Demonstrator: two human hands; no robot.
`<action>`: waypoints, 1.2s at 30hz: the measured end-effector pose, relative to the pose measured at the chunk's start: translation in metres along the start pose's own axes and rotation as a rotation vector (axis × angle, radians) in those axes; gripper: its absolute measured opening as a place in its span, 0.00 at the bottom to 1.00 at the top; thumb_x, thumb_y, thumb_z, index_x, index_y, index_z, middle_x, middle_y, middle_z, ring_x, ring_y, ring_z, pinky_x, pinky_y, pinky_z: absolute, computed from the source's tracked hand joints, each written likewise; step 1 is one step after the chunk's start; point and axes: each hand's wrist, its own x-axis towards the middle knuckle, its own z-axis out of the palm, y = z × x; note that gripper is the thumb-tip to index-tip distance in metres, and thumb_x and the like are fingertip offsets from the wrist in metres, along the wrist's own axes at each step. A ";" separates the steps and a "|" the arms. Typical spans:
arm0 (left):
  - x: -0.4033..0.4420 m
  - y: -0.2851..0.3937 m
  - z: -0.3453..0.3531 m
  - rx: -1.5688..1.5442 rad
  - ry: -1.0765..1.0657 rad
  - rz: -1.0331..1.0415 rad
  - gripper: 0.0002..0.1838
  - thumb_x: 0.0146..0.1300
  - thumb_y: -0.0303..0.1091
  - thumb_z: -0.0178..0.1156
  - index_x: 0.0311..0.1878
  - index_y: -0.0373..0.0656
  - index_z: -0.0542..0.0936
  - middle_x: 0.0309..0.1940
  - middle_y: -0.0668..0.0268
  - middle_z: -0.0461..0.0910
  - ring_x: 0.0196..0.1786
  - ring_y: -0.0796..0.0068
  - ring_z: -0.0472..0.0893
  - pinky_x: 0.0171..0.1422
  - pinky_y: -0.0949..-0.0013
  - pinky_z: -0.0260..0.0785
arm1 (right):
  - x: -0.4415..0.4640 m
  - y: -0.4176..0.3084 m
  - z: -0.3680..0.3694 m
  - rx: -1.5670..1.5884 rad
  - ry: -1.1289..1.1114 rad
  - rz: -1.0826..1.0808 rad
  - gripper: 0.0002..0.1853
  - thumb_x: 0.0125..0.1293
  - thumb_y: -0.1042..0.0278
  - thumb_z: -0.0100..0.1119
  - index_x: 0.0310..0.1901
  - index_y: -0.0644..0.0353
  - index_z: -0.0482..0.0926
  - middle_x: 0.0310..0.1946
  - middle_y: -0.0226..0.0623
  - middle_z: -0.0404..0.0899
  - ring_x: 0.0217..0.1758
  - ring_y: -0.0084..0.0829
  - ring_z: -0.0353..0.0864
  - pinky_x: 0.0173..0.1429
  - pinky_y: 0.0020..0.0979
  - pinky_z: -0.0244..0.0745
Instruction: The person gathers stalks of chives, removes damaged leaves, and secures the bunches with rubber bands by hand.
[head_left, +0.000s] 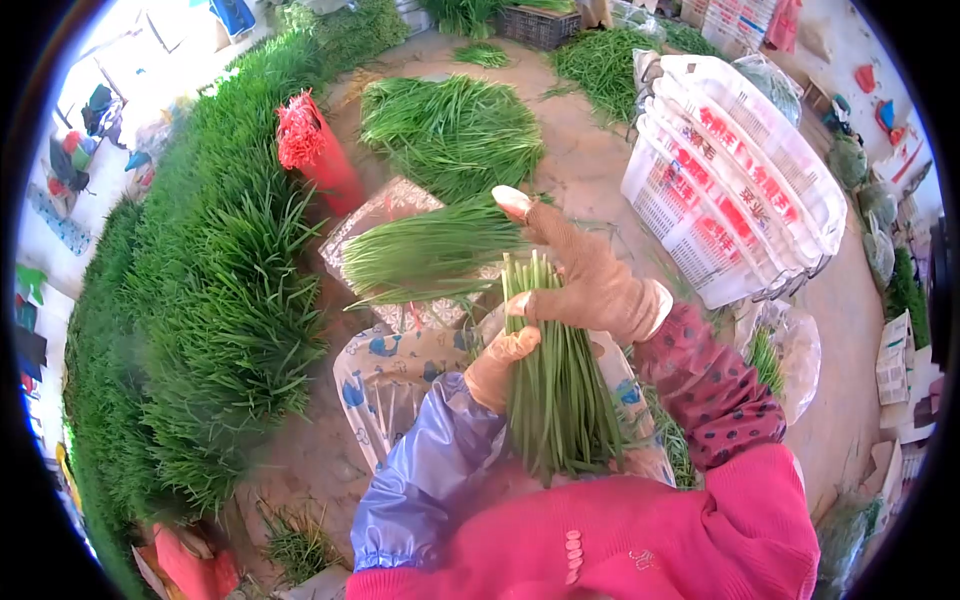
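Note:
A bundle of green stalks [560, 400] lies across the lap, its cut ends pointing away from the body. My left hand [503, 368], in a light glove with a bare thumb tip, is wrapped round the bundle near those ends. My right hand [590, 275], in a brown glove with bare fingertips, is spread over the top of the bundle, thumb and fingers apart. Just beyond, a loose pile of long green leaves [430, 250] rests on a patterned board [400, 205].
Tall green bunches [220, 330] stand along the left. A red bundle of ties [325, 155] is upright near them. More cut leaves [455, 135] lie on the floor ahead. Stacked white crates [730, 180] stand at the right, with a plastic bag [790, 350] below them.

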 end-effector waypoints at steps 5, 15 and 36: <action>0.001 0.010 -0.008 0.029 -0.240 -0.041 0.42 0.49 0.46 0.73 0.66 0.40 0.67 0.56 0.53 0.76 0.57 0.57 0.78 0.61 0.57 0.73 | -0.001 -0.004 -0.009 -0.273 -0.349 -0.100 0.24 0.57 0.66 0.65 0.58 0.58 0.77 0.53 0.47 0.78 0.57 0.47 0.77 0.61 0.40 0.70; 0.000 0.062 0.011 0.328 0.237 0.484 0.29 0.59 0.31 0.61 0.63 0.41 0.65 0.41 0.56 0.81 0.40 0.62 0.82 0.46 0.57 0.78 | 0.011 0.043 0.021 0.193 -0.115 0.269 0.25 0.70 0.53 0.53 0.62 0.60 0.69 0.48 0.36 0.77 0.47 0.32 0.79 0.53 0.36 0.73; -0.032 0.085 -0.003 0.096 0.373 1.055 0.14 0.53 0.16 0.60 0.45 0.35 0.76 0.29 0.63 0.79 0.30 0.69 0.78 0.40 0.67 0.70 | 0.009 -0.007 0.113 -0.045 -0.335 0.226 0.66 0.45 0.59 0.77 0.76 0.61 0.35 0.66 0.45 0.65 0.68 0.37 0.66 0.67 0.29 0.62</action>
